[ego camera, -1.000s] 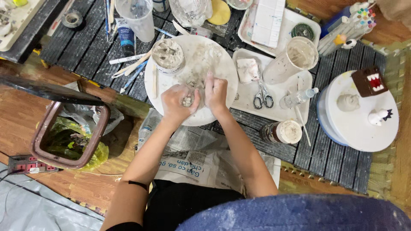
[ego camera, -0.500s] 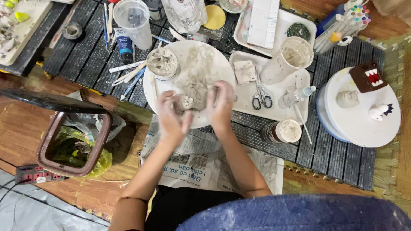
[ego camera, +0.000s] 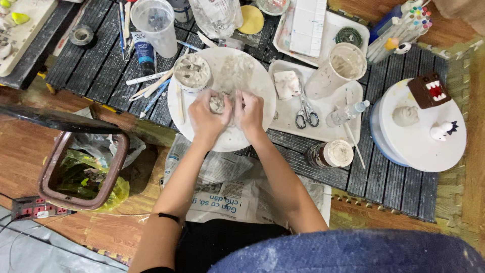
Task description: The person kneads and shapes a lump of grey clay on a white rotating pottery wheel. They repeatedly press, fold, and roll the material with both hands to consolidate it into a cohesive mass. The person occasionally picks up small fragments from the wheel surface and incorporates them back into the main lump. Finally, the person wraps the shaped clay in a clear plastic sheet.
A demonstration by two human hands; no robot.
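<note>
Left hand (ego camera: 206,115) and right hand (ego camera: 249,110) side by side, both closed around a small grey clay lump (ego camera: 217,104) — pressed between the fingers over the middle of the round white board (ego camera: 252,76). Just beyond the left hand, at the board's far-left edge, a clay-filled cup (ego camera: 191,72). Right of the board — scissors (ego camera: 306,113) on a white tray (ego camera: 323,132).

Person at the worktable: two bare arms, dark clothing.

Left hand (ego camera: 207,117) and right hand (ego camera: 249,112): no gloves, no rings visible, both dusted with pale grey smears. Forearms bare, no sleeves reaching them. Thin black band (ego camera: 168,217) well back from the left hand, near the elbow. Black garment (ego camera: 217,242) at the lap.
</note>
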